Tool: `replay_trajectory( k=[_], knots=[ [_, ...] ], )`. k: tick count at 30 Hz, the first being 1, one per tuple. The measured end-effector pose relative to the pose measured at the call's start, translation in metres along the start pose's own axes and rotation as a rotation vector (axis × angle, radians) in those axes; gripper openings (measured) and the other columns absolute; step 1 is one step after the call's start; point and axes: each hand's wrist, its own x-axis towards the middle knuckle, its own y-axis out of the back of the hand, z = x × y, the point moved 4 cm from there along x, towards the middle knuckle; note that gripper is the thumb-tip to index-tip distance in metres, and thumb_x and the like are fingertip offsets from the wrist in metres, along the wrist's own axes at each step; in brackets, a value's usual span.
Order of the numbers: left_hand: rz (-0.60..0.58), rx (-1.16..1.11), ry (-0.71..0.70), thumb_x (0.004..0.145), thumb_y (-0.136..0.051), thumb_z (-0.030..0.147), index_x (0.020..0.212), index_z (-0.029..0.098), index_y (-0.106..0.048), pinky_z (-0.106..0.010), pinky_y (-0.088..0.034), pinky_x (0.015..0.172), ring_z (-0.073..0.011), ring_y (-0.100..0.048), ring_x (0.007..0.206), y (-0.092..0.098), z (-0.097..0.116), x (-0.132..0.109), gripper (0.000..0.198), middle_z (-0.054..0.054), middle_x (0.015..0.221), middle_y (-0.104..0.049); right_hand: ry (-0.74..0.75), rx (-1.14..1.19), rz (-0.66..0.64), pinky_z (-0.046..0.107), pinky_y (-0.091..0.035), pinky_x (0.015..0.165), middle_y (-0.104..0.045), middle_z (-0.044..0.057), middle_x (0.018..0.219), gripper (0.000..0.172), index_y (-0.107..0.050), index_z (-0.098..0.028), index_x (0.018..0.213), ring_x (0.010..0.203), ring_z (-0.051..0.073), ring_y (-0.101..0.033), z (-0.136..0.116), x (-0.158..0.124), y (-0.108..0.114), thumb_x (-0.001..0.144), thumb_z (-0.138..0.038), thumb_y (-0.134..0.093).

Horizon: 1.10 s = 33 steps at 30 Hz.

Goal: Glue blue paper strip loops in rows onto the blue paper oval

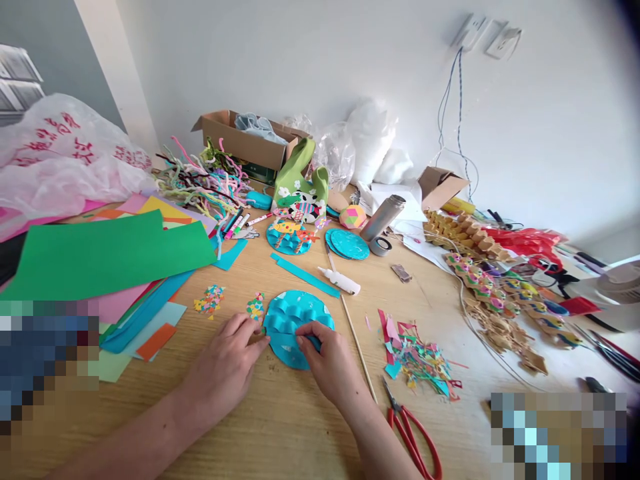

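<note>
A round blue disc (293, 303) with wavy blue strips across it lies on the wooden table between my hands. My right hand (327, 357) is over its lower right part, fingers pinched on a small blue strip (314, 341). At the disc's left edge is my left hand (225, 360), its fingers bent and drawn together by a small pile of coloured paper bits (255, 305); whether anything is between them is hidden. Behind the disc are a long blue strip (305, 273) and a white glue bottle (343, 281).
Red-handled scissors (413, 430) and a thin stick (357, 343) lie at the right, near paper scraps (420, 360). Coloured sheets (110, 253) cover the left side. Farther back stand a metal flask (384, 218), a green bag (297, 177) and a cardboard box (245, 141).
</note>
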Motion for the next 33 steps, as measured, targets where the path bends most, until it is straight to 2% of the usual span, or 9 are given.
replay_trajectory(
  k=[12, 33],
  knots=[
    [0.011, 0.002, -0.012, 0.075, -0.047, -0.007, 0.107, 0.017, -0.07, -0.042, -0.055, 0.085, -0.025, -0.051, 0.101, -0.0003, 0.0003, 0.0002, 0.046, -0.009, 0.101, -0.061, 0.005, -0.027, 0.015, 0.026, -0.042, 0.067, -0.073, 0.005, 0.084, 0.017, -0.07, -0.018, 0.091, 0.078, 0.02, -0.065, -0.0004, -0.0014, 0.0003, 0.088, -0.021, -0.054],
    [-0.043, -0.014, 0.004, 0.078, -0.043, -0.005, 0.105, 0.015, -0.071, -0.043, -0.056, 0.085, -0.0253, -0.052, 0.101, -0.0026, 0.001, 0.0012, 0.043, -0.011, 0.099, -0.062, 0.051, -0.075, 0.027, 0.027, -0.043, 0.07, -0.074, 0.005, 0.087, 0.017, -0.071, -0.02, 0.09, 0.08, 0.02, -0.067, -0.0027, -0.0046, -0.0006, 0.087, -0.018, -0.055]
  ],
)
